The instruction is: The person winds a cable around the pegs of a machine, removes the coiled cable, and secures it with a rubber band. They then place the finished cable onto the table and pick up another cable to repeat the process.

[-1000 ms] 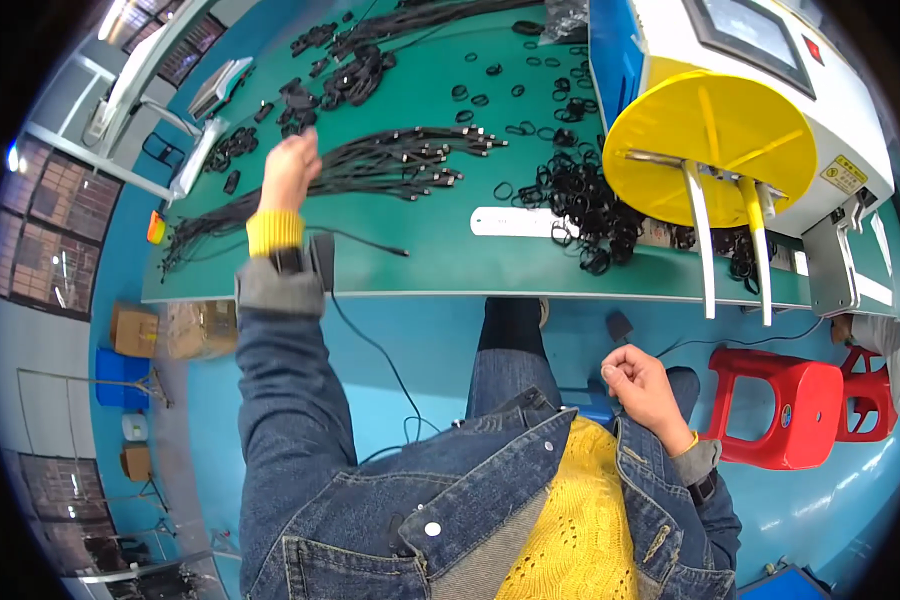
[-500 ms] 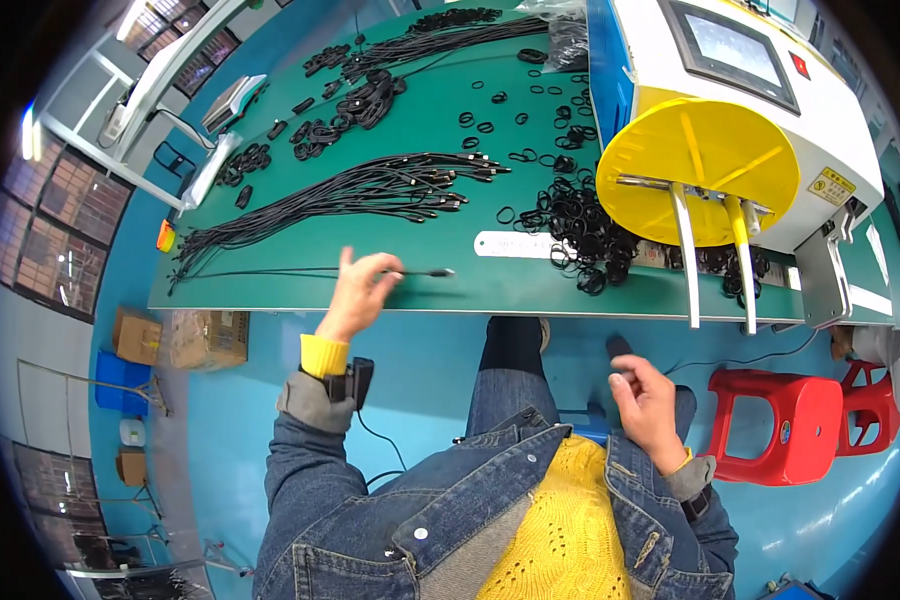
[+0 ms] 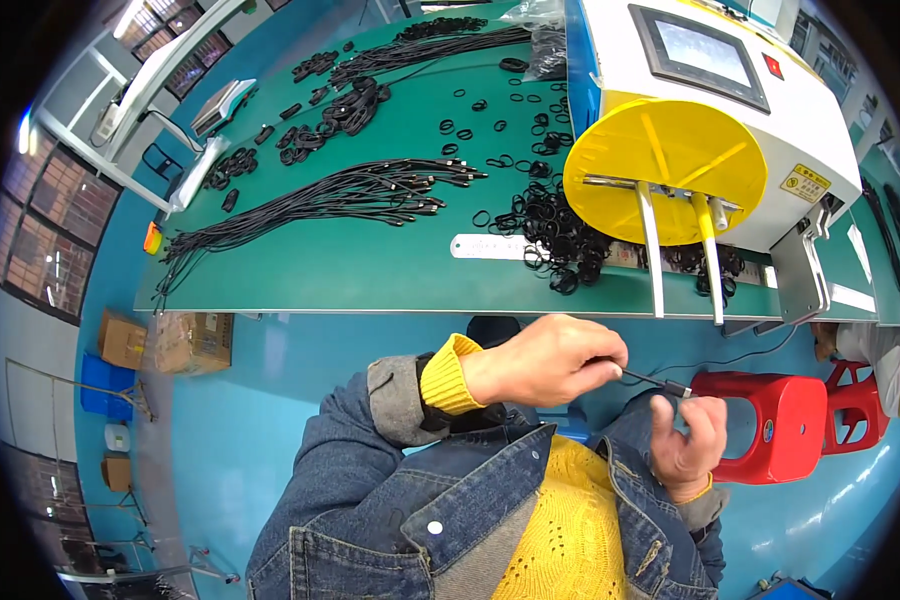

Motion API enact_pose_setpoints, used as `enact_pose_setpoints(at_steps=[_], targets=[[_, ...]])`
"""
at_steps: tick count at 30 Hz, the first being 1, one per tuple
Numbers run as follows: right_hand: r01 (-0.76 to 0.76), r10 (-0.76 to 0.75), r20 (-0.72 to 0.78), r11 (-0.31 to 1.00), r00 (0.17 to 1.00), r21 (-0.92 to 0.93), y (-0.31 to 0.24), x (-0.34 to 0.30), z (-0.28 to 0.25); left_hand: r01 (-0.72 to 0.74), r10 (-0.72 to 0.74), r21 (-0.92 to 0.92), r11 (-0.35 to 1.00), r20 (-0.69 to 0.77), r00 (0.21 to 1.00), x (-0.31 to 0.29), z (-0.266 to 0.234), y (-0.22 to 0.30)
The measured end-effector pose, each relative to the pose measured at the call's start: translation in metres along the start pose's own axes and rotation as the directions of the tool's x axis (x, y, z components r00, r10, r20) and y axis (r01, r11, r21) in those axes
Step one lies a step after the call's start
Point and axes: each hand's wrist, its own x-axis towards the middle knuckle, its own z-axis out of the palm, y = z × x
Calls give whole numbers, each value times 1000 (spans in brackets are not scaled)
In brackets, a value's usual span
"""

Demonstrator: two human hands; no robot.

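My left hand [image 3: 550, 362] is closed in a pinch on a thin black cable [image 3: 638, 378], held in front of my body beyond the table's near edge. The cable's connector end [image 3: 677, 388] sticks out to the right, with a bright metal tip. Just below that tip is my right hand [image 3: 690, 445], thumb and fingers apart and partly curled, not closed on the connector. The rest of the cable is hidden behind my left hand and arm. On the table lies a bundle of similar black cables [image 3: 310, 200], connector ends pointing right.
A pile of black bands [image 3: 562, 225] lies beside a metal ruler [image 3: 485, 247]. The white machine [image 3: 710, 70] with a yellow disc [image 3: 620, 160] and two projecting bars stands at right. Coiled cables [image 3: 355, 108] lie farther back. A red stool [image 3: 785, 425] stands right of my hand.
My left hand has moved right and toward my body, bringing the single cable off the table. My right hand has shifted slightly right and down, near the connector.
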Motion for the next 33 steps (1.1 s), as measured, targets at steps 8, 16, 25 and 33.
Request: enact_pose_setpoints(at_steps=[8, 16, 25, 33], targets=[[101, -76, 144, 979, 987, -179, 5, 13, -26, 722, -413, -517, 460, 595, 689, 20, -1, 16], [110, -164, -99, 906, 982, -408, 13, 52, -35, 62, -67, -66, 996, -85, 994, 34, -19, 40], [-73, 10, -278, 973, 961, -218, 75, 74, 32, 190, -200, -63, 980, -341, 918, 70, -13, 1], [-338, 292, -273, 931, 917, -141, 100, 92, 66, 177, -128, 72, 982, -445, 886, 98, -7, -20]])
